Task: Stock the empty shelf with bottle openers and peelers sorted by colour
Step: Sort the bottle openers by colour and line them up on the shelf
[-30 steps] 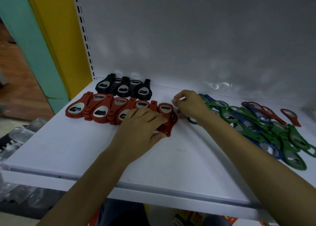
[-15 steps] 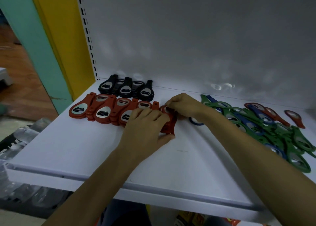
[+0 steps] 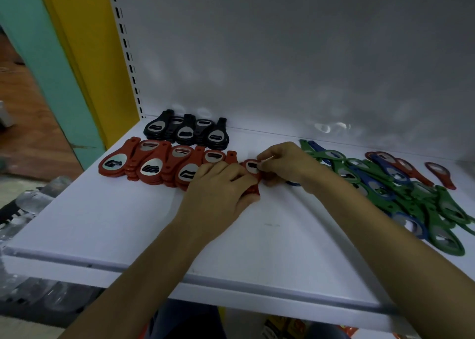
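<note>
My left hand [image 3: 218, 192] lies palm down over the right end of the red row [image 3: 154, 166], fingers curled over a red opener [image 3: 251, 167] and thumb tucked against its near end; it grips that opener and covers so much of it that I cannot tell how many lie stacked beneath; my right hand [image 3: 285, 164] comes in from the other side, fingertips pinching the rounded head of the same red opener, just beside its metal plate; the opener sits on the white shelf [image 3: 102, 223], last in the red row, just beside the next red handle.

Behind the red row runs a shorter black row [image 3: 187, 133], close to the grey back panel [image 3: 282, 56]; the two rows lie near each other, heads and handles alternating.

Off to my right is the unsorted pile [image 3: 401, 197], green and blue openers heaped crosswise; my right forearm crosses in front of its near left edge and hides part of it; a blue ring [image 3: 293, 183] peeks out from under my right wrist; a loose red one [image 3: 413, 173] lies along the far side of the pile, and a second stray red one [image 3: 440, 175] lies alone further right, apart from the heap.

On my left stands the slotted upright [image 3: 123, 43], then a yellow panel [image 3: 84, 56], then a teal panel [image 3: 38, 56], with wooden floor [image 3: 25, 107] beyond; below the shelf's left corner sits clear plastic wrapping [image 3: 25, 202], too blurred to tell what it holds.
</note>
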Motion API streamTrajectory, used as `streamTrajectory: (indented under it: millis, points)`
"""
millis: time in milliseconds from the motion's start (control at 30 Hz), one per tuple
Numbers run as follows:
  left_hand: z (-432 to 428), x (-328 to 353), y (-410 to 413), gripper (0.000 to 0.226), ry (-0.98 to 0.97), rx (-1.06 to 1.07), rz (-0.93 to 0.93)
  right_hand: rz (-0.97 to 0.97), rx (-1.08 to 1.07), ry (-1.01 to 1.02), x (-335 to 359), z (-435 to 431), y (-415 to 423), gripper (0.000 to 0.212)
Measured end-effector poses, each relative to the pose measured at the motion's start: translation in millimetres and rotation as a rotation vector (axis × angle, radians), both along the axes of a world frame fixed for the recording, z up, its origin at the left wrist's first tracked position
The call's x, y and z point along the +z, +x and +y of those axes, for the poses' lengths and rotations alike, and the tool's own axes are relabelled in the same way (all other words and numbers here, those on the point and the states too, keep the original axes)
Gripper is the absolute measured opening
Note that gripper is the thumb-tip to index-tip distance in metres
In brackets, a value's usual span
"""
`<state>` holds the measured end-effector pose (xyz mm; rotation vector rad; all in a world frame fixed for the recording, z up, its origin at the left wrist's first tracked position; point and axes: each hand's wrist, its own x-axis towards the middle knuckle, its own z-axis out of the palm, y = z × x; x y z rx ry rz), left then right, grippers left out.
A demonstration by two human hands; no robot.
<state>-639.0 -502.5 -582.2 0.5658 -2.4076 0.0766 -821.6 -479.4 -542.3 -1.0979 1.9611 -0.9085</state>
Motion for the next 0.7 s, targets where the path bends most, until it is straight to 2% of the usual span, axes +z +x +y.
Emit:
streamTrajectory:
  millis: [133, 233, 467, 700]
  points:
    - [-1.7, 0.5, 0.1, 0.036, 0.043, 0.015, -0.041, 0.046, -0.091, -0.091, -4.0, -4.2, 6.7, 0.035]
    - [-1.1, -0.1, 0.5, 0.032, 0.045, 0.024, -0.033, -0.002, -0.145, -0.122, -6.4, -3.1, 10.0, 0.04]
    - [-1.5, 1.6, 1.9, 0.028, 0.065, 0.01, -0.022, -0.319, -0.203, -0.129, -2.6, 8.5, 15.0, 0.03]
    - [-0.7, 1.1, 1.5, 0.023, 0.127, -0.028, 0.019, -0.244, -0.181, -0.179, -5.6, 16.6, 22.3, 0.031]
